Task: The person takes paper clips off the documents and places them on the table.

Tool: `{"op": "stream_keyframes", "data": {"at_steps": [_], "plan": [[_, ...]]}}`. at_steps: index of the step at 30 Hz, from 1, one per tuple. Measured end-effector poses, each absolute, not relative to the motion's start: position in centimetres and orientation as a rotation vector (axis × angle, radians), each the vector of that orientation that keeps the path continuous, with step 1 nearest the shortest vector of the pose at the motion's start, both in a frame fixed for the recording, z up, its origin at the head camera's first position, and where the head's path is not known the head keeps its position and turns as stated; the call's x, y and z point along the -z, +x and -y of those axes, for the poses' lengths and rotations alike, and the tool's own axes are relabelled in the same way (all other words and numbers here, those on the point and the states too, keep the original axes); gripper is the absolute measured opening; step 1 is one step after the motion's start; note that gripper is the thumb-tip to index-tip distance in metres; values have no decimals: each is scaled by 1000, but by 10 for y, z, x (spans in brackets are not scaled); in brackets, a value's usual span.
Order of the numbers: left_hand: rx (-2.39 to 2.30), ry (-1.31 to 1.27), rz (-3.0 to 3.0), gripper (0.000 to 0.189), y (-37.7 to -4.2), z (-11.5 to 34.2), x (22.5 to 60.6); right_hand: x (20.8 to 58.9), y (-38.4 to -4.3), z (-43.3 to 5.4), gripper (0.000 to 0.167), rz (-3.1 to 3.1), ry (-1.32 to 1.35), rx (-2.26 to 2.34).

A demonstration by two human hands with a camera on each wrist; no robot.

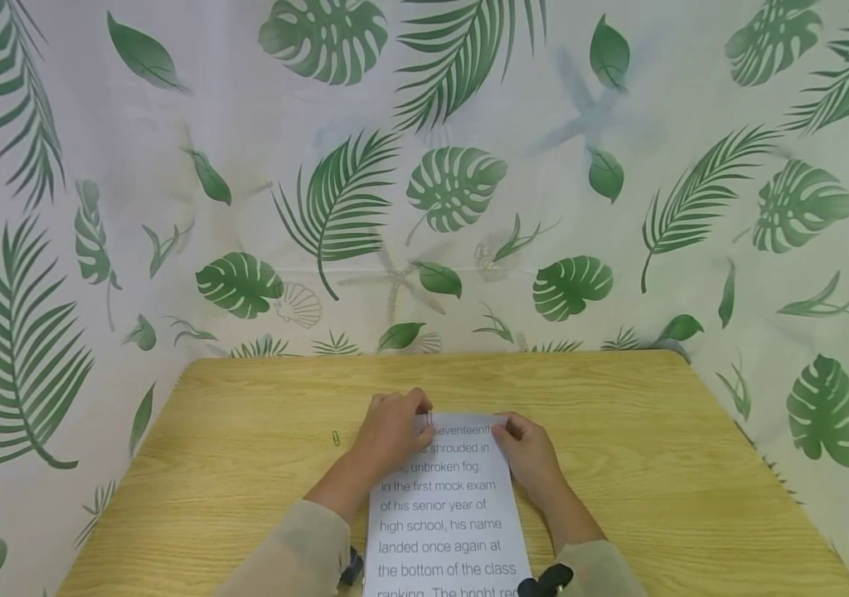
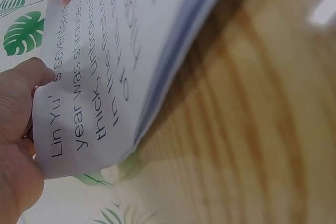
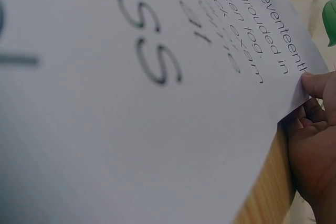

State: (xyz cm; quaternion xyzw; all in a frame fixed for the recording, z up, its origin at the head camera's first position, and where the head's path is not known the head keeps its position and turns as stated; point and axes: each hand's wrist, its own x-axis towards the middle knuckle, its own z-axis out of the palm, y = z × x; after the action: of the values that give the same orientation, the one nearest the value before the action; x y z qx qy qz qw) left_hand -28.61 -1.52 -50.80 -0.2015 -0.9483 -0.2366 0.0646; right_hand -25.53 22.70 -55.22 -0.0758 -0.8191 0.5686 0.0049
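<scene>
A stack of printed paper sheets point(image 1: 439, 506) lies lengthwise in front of me, its far end raised in my hands. My left hand point(image 1: 392, 427) is at the far edge, with a small thin paper clip point(image 1: 429, 417) between index finger and thumb, right at the paper's edge. In the left wrist view the left thumb point(image 2: 38, 72) lies over the printed side and hides part of the top line. My right hand point(image 1: 532, 454) pinches the far right corner, thumb on the print and the other fingers curled behind, as the right wrist view shows.
A green paper clip point(image 1: 336, 438) lies on the wooden table point(image 1: 245, 464) left of the left hand. Behind the table hangs a white curtain point(image 1: 499, 274) with green leaf prints. Dark wrist straps point(image 1: 546, 580) sit by both sleeves.
</scene>
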Motion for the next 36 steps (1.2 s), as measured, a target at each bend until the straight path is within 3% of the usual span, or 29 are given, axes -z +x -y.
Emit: {"op": "stream_keyframes", "data": {"at_steps": [15, 36], "plan": [[784, -466, 2882, 29, -285, 34, 499, 549, -253, -228, 27, 2578, -237, -1786], [791, -404, 2764, 27, -288, 101, 498, 548, -254, -224, 26, 2577, -265, -1770]]}}
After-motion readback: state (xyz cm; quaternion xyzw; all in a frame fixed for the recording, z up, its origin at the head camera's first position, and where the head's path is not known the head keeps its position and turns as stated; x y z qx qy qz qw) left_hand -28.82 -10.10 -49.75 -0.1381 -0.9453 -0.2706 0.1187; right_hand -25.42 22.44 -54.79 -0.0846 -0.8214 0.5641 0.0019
